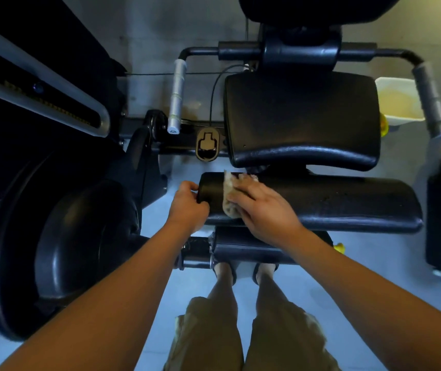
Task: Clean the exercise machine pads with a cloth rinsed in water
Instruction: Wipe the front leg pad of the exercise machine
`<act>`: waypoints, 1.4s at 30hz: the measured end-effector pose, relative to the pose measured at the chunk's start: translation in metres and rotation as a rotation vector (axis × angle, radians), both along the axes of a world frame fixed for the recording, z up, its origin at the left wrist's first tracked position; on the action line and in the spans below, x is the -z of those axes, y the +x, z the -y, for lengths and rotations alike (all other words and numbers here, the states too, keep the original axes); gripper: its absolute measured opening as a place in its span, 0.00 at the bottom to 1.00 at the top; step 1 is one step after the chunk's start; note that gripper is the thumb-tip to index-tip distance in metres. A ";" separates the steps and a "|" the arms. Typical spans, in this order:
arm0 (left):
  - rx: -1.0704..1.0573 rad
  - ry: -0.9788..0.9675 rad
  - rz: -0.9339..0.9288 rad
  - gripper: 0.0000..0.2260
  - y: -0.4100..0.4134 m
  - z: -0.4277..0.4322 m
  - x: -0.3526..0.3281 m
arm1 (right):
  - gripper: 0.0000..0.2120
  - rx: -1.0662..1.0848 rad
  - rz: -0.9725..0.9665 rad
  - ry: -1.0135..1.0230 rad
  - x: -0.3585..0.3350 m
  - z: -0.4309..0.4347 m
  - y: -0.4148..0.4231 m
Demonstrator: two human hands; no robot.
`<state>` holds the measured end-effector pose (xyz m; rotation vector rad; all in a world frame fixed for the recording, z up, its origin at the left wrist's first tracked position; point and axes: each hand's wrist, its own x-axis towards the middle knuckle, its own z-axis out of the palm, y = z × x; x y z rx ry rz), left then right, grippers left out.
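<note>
Beige cloth (228,189) under right hand (267,210)

hands (187,207) (264,207) 2 | cloth (230,194) 1 | pads (302,119) (334,202) (254,247) (321,6) 4 | handles (177,95) (431,100) 2 | tub (398,103) 1 | weight plate (61,242) 1

Dim, bluish light, wide-angle view.
My seat pad (302,116) shows faint sheen; frame edges bend, left side sinks into shadow.

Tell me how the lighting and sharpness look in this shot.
Head view: dim, blue cast on the floor; the seat pad and roller pad lose detail in shadow, apart from a sheen on the seat pad's front edge; the cloth under the right hand looks slightly smeared; the wide-angle lens bows the frame's edges.
</note>
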<state>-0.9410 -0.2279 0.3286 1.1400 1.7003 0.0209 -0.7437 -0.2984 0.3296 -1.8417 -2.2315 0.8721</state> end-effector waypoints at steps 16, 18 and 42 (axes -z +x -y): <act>0.522 0.620 -0.176 0.21 0.028 0.018 0.050 | 0.18 0.156 0.063 0.148 0.017 0.052 0.010; 0.513 0.617 -0.138 0.21 0.026 0.016 0.052 | 0.18 0.122 0.048 0.163 0.021 0.052 -0.003; 0.684 0.512 -0.430 0.21 0.056 0.015 0.039 | 0.14 0.192 0.183 0.054 0.008 0.052 0.042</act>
